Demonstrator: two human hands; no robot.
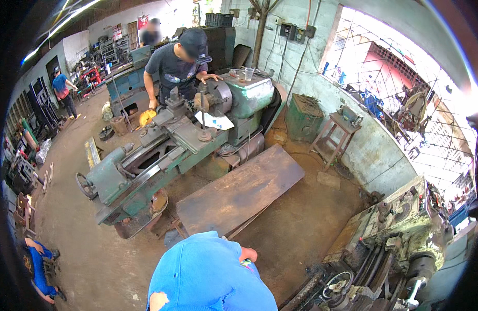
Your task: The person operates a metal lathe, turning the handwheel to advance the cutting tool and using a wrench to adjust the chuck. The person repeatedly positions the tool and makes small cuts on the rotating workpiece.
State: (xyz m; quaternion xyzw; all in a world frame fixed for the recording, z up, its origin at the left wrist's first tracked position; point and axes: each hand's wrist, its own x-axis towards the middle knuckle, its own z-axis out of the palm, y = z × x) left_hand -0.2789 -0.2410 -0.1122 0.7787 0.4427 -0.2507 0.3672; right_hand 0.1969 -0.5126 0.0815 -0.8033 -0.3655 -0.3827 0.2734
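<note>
A blue cloth garment [208,274] with a ragged tear fills the lower middle of the picture. At its right edge a bit of bare skin [248,254] shows, perhaps part of my right hand; no fingers can be made out and no held thing is seen. My left hand is not in sight. Just ahead, nearest to this, lies a low table with a worn brown top [244,189]. Beyond it stands a green metal lathe [169,150]. Behind the lathe a co-worker in a dark shirt and cap [169,67] leans over, one hand near the chuck [221,98].
A second lathe [384,243] occupies the lower right. By the wall stand a green bin [304,118] and a small stool [336,132] bearing a machine. A clear cup [248,74] rests on the headstock. More people and clutter are at the left, including a person in blue trousers [39,269].
</note>
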